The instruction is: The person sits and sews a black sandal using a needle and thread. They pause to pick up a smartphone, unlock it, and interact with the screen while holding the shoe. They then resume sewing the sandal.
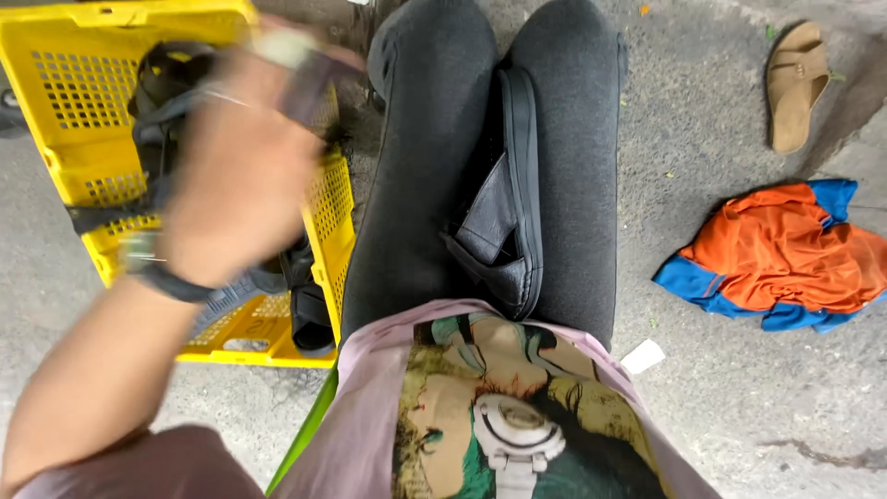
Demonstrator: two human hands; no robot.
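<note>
Our left hand point(236, 166) is raised at 10 o'clock over the yellow crate point(83, 102). It is blurred. It looks curled around something pale and dark at the fingertips, but we cannot tell what it grips or how tight. A watch point(148, 263) sits on the wrist. Our right hand is out of view.

A black sandal point(506, 208) lies on our lap between the thighs at centre, sole side up or tilted, we cannot say which. No hand touches it.

The crate holds more dark footwear: straps show at 11 o'clock behind the hand, and one piece point(309, 310) stands against the near wall at 8 o'clock. So we judge some pieces are in the crate, one waits on the lap and one seems to be in the hand. How many are left is unclear.

On the floor point(739, 388), a tan sandal point(795, 83) lies at 1 o'clock, well apart. An orange and blue shirt point(781, 254) is crumpled at 3 o'clock. A white paper scrap point(644, 356) lies near our hip at 4 o'clock.
</note>
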